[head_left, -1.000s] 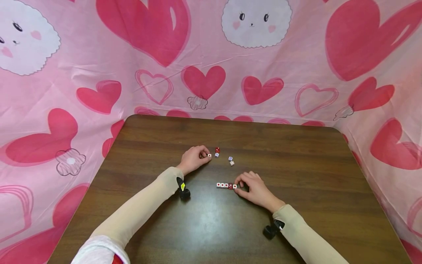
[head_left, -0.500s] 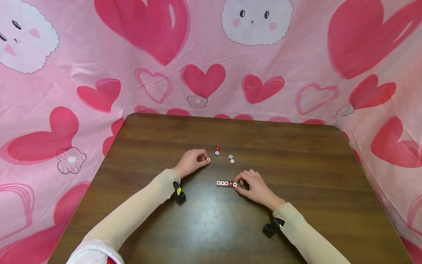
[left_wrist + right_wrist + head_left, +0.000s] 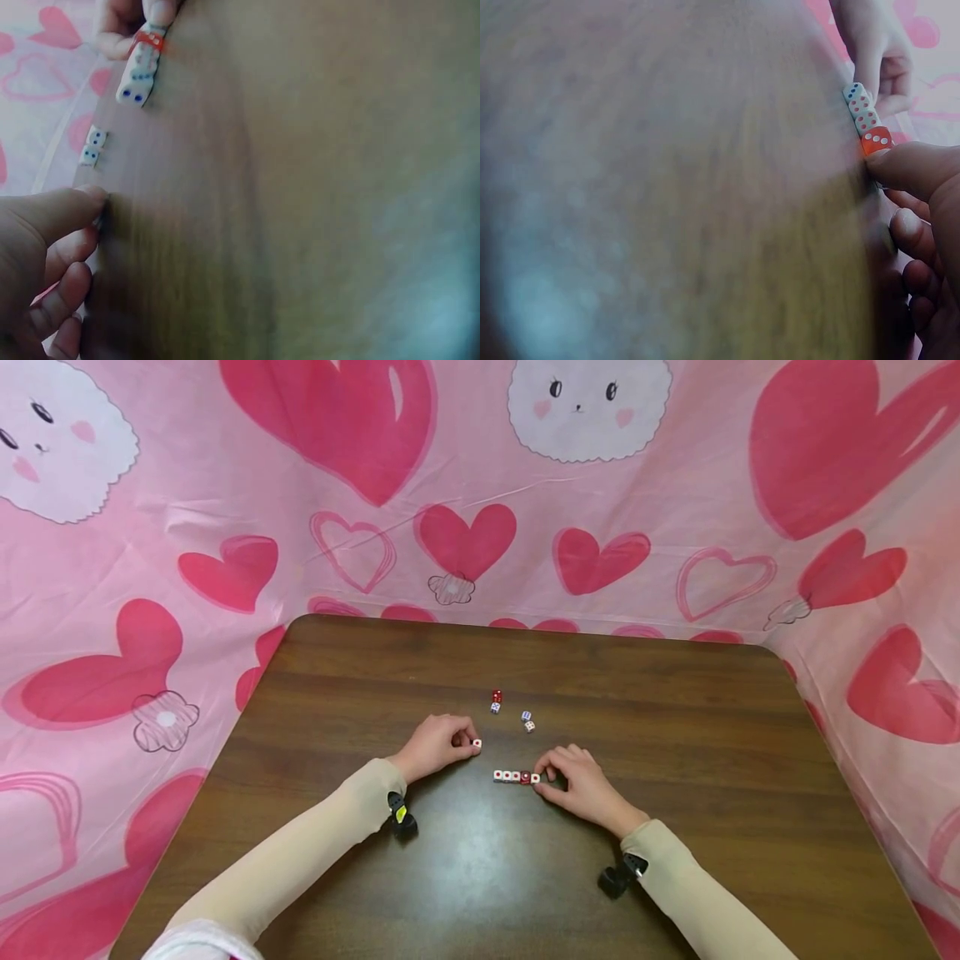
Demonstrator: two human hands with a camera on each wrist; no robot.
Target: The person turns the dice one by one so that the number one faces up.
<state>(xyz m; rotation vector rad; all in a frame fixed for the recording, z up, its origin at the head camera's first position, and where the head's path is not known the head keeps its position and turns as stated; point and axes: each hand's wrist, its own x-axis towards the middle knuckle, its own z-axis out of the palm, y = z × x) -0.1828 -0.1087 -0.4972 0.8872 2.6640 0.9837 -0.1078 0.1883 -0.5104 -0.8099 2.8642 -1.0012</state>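
- Left hand and right hand both grip: the left pinches a single white die at its fingertips, the right holds a white end die between thumb and index finger.
- Pink heart-print cloth hangs behind the table and along its sides.
- Brown wood-grain table lies beneath both hands.
- Row of five dice: between the hands, side by side and touching, three white, one red, then the white end die in the right hand's fingers. Its left end is apart from the left hand.
- Left-hand pair, red die behind a white one, lies farther out than the hands.
- Right-hand pair, both white, sits near it, also beyond the hands.
- Single white die: just off the row's left end and slightly farther from the person; whether it touches the table, I cannot tell.
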